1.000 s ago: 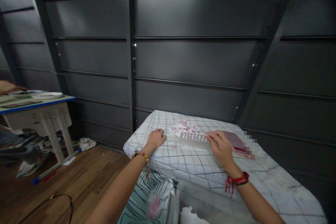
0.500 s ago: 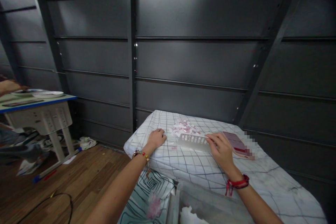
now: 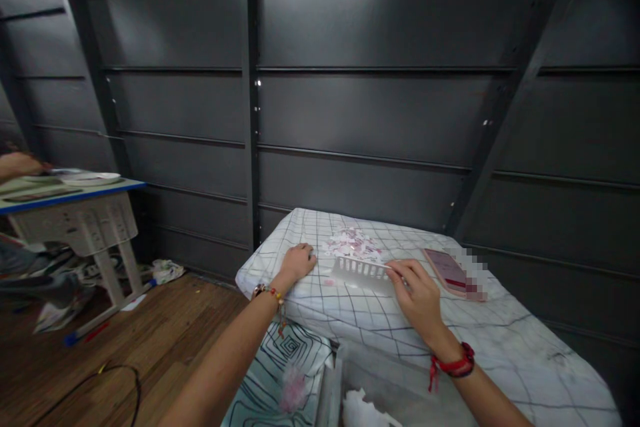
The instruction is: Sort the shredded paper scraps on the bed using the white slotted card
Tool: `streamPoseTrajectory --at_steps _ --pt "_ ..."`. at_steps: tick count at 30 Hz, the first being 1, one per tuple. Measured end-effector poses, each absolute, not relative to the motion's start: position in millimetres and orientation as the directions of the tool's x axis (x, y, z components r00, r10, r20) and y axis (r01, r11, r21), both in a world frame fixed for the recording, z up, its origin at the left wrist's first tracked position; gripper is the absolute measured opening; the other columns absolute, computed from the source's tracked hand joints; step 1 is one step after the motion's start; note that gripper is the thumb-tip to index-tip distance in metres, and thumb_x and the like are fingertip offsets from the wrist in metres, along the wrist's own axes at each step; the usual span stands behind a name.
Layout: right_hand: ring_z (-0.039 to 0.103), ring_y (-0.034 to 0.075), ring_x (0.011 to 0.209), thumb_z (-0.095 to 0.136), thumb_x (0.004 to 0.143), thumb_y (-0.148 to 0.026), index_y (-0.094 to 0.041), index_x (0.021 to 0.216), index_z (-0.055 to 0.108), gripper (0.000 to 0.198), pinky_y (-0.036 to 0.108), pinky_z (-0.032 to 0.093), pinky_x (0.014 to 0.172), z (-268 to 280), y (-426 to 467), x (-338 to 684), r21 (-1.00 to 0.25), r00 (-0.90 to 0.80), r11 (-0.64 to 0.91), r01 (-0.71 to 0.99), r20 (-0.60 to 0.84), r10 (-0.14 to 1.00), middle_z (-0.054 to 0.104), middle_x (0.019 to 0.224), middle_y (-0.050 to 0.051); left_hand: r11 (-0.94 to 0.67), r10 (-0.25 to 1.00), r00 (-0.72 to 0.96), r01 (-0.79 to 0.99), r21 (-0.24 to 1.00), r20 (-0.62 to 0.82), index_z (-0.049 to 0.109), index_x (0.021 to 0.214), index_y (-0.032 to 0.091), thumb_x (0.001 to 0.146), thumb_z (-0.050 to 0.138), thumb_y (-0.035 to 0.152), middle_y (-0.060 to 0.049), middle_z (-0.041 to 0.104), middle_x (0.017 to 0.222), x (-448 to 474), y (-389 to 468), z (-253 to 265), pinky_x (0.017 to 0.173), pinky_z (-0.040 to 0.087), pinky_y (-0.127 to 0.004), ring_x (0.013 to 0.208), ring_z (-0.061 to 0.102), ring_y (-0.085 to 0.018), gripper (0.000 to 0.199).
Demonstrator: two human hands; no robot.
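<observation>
- Clock centred on the slotted white strip (image 3: 363, 279), which stands tilted on the grid-patterned sheet (image 3: 510, 347); 12 points away from wearer.
- Nearest, 6 o'clock: translucent bin (image 3: 385, 368), torn white piece (image 3: 367, 409) inside.
- 7 o'clock: pink clump (image 3: 294, 388), blurred, on teal cloth (image 3: 255, 387) with black lines.
- 3 to 4 o'clock: right hand (image 3: 416, 292), thumb and fingers pinching the strip's near-right end; red bracelet (image 3: 456, 361) at wrist.
- 3 o'clock, just past that hand: pink-edged phone (image 3: 445, 270), lying flat, partly pixelated.
- 9 to 10 o'clock: left hand (image 3: 299, 262), palm down on sheet, fingers loosely spread; beaded bracelet (image 3: 270, 291).
- 12 o'clock, just beyond strip: heap of pink-and-white scraps (image 3: 353, 241).
- 9 to 10 o'clock, well apart: blue-edged table (image 3: 120, 185), another person's hand (image 3: 20, 165) above it.
- Farthest, 12 o'clock: dark panelled wall (image 3: 360, 113).
</observation>
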State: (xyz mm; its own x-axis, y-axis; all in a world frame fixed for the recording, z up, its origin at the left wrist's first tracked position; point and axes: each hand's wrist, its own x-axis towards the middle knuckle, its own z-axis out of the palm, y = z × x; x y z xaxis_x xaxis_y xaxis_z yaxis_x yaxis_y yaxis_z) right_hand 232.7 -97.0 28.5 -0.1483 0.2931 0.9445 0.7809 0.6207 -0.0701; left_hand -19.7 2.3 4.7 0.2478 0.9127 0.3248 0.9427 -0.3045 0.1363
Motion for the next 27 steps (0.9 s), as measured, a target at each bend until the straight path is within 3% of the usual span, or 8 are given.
streamPoseTrajectory --at_steps 9,19,27 --pt "0.057 0.014 0.071 0.051 0.086 -0.021 -0.021 0.089 0.063 0.013 0.027 0.047 0.066 36.0 -96.0 244.6 0.013 -0.158 0.572 0.820 0.966 0.204 0.059 0.076 0.002 -0.314 0.907 0.256 0.940 0.132 0.334 0.061 0.099 0.016 0.085 0.042 0.025 -0.009 0.064 0.105 -19.5 2.7 4.2 0.088 0.042 -0.029 0.101 0.057 -0.022 0.025" --pt "0.058 0.014 0.071 0.053 0.086 -0.025 -0.019 0.087 0.063 0.012 0.027 0.046 0.065 30.4 -107.9 274.3 -0.021 -0.145 0.542 0.840 0.954 0.262 0.061 0.079 0.002 -0.323 0.905 0.261 0.935 0.144 0.336 0.061 0.103 0.013 0.085 0.043 0.024 -0.011 0.063 0.108 -20.0 2.0 4.5 0.088 0.042 -0.030 0.101 0.057 -0.023 0.028" --pt "0.056 0.014 0.071 0.050 0.087 -0.022 -0.018 0.090 0.063 0.015 0.028 0.046 0.068 24.6 -81.0 282.6 0.071 -0.183 0.475 0.877 0.964 0.194 0.058 0.077 0.003 -0.312 0.909 0.248 0.938 0.150 0.335 0.061 0.104 0.015 0.086 0.043 0.026 -0.009 0.064 0.107 -20.2 3.7 1.8 0.088 0.042 -0.029 0.100 0.058 -0.022 0.027"
